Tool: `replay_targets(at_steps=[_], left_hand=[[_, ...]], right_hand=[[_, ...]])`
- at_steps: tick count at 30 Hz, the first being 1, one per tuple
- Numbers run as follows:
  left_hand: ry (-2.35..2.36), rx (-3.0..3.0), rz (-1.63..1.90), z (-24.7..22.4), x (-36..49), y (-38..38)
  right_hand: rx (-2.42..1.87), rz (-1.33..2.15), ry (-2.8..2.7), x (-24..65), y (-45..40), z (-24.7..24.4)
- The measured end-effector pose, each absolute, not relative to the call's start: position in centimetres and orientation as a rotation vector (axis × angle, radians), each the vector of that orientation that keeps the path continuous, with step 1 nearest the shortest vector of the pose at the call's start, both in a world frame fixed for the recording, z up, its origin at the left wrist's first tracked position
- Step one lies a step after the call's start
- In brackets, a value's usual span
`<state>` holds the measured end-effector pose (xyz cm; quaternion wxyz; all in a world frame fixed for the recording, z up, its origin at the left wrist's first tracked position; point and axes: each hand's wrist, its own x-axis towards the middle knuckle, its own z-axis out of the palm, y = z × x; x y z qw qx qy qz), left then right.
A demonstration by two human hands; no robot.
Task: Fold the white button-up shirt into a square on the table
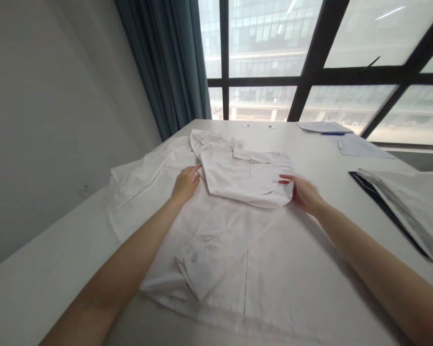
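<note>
A white lab coat (274,269) lies spread over the table, its far part folded over into a loose panel (234,178). A sleeve with a buttoned cuff (197,266) rests across the near part, close to the hem. At the panel's left edge, my left hand (186,183) is closed, pinching the cloth between thumb and fingers. My right hand (303,192) grips the panel's right edge, with two fingers stretched over the top and the thumb hidden. Left of the panel, more creased white cloth (144,187) lies flat; whether it belongs to the same coat, I cannot tell.
On the right of the white table (332,185) lies a stack of folded white and dark cloth (411,202). Papers (324,127) and a blue pen-like item (332,134) lie at the far right. A wall (57,120) borders the left, with a blue curtain (169,62) and windows behind.
</note>
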<state>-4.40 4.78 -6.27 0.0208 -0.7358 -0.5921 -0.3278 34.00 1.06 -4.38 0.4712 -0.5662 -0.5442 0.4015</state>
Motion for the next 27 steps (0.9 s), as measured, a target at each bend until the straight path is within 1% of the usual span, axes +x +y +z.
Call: replay_targets(at_steps=[9, 17, 19, 22, 27], left_hand=[[-1.839, -2.289, -1.034, -6.3, -4.5, 4.9], [-1.834, -2.288, -1.062, -6.3, -4.4, 4.8], [-1.830, -2.291, -1.077, -6.3, -4.5, 4.8], [-1.825, -2.285, -1.116, -6.3, -4.6, 4.9], [-1.823, -2.256, -1.181, -6.4, -4.8, 5.2]], right_hand=[[-1.393, 0.939, -1.396, 33.4, 0.4, -4.2], [-1.408, 1.152, -1.396, 33.1, -0.3, -3.4], [-1.400, 1.170, -1.437, 33.3, -0.4, -2.5], [-1.387, 1.169, -1.473, 34.5, -0.8, 0.3], [-1.354, 0.996, -1.363, 38.0, -2.9, 5.4]])
